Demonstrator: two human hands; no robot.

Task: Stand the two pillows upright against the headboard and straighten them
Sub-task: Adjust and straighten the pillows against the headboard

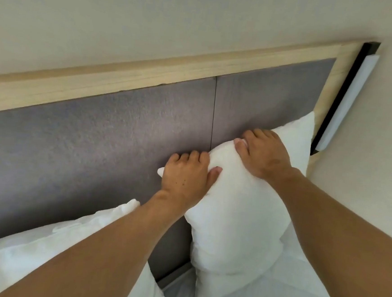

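A white pillow (238, 224) stands upright against the grey padded headboard (96, 145) at the right end of the bed. My left hand (187, 175) grips its upper left corner, fingers curled behind the top edge and thumb on the front. My right hand (264, 152) lies over its top edge further right, fingers folded over the back. A second white pillow (29, 254) leans against the headboard at lower left, partly hidden under my left forearm.
The headboard has a pale wooden frame (149, 74) along its top and right side. A white wall lamp (348, 101) on a black strip is fixed just right of the frame. White bedding (296, 294) covers the mattress below the pillows.
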